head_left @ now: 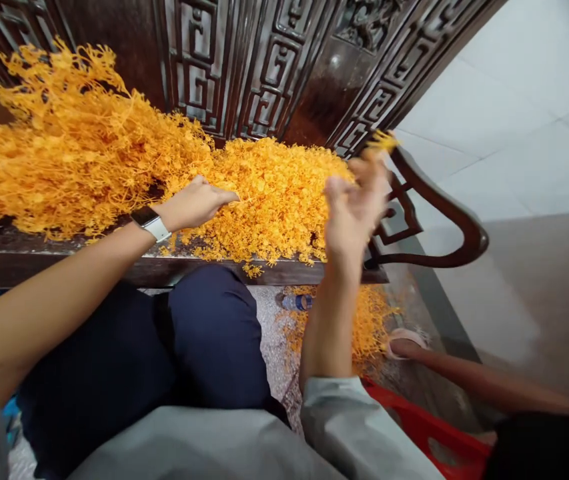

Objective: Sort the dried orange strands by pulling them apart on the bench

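Note:
Orange-yellow plastic flower pieces (279,193) lie heaped on a dark wooden bench (284,273). My left hand (197,201), with a watch (151,223) on its wrist, is at the left side of this heap. Its thumb and fingers are pinched together at a yellow flower piece, partly lost against the pile. My right hand (357,207) is raised over the heap's right end and blurred by motion. A small yellow flower piece (383,141) shows at its fingertips. Farther left, a taller mass of stringy flower sprays (79,147) in the same colour rests on the bench.
Behind the heaps stands the carved wooden backrest (244,67), with a curved armrest (464,230) at the right. More orange pieces (369,323) and a plastic bottle (297,302) are on the floor. Another person's leg (489,380) and a red plastic seat (429,427) are at lower right.

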Demonstrator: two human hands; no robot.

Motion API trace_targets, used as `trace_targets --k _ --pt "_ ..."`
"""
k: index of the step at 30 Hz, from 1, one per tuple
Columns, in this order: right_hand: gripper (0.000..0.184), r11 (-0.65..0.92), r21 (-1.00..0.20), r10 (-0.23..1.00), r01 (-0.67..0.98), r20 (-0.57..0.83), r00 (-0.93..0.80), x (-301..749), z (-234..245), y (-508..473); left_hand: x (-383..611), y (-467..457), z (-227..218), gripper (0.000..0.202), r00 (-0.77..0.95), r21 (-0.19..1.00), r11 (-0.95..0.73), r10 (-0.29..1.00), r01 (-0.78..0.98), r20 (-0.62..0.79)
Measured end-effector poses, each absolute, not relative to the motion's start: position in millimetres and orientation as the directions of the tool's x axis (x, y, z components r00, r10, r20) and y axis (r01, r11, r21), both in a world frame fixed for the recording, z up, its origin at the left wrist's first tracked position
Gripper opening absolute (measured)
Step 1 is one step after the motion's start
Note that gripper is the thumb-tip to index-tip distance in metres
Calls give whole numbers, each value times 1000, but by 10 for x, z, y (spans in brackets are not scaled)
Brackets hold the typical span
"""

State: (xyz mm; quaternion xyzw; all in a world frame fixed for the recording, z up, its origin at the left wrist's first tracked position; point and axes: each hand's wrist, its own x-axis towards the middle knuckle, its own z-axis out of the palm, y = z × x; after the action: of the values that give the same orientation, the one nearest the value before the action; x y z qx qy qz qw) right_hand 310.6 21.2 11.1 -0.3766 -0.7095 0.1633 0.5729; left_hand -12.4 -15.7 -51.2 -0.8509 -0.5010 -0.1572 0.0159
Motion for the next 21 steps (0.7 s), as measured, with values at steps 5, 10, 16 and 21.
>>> trace_targets --k 5,10,16,21 --pt "44 409 -844 909 347 411 -71 2762 -286 209 110 -292 -395 42 534 71 -590 770 804 350" --pt "26 468 -858 821 213 333 -464 2523 -243 36 329 -363 -393 23 647 0 -704 653 710 394" --pt "19 650 -758 714 54 586 -384 2395 -80 -174 477 -347 -387 39 641 125 -755 622 644 450" --pt "15 789 -587 595 -183 804 -15 2855 543 -514 364 -327 -520 39 683 243 -756 654 608 326"
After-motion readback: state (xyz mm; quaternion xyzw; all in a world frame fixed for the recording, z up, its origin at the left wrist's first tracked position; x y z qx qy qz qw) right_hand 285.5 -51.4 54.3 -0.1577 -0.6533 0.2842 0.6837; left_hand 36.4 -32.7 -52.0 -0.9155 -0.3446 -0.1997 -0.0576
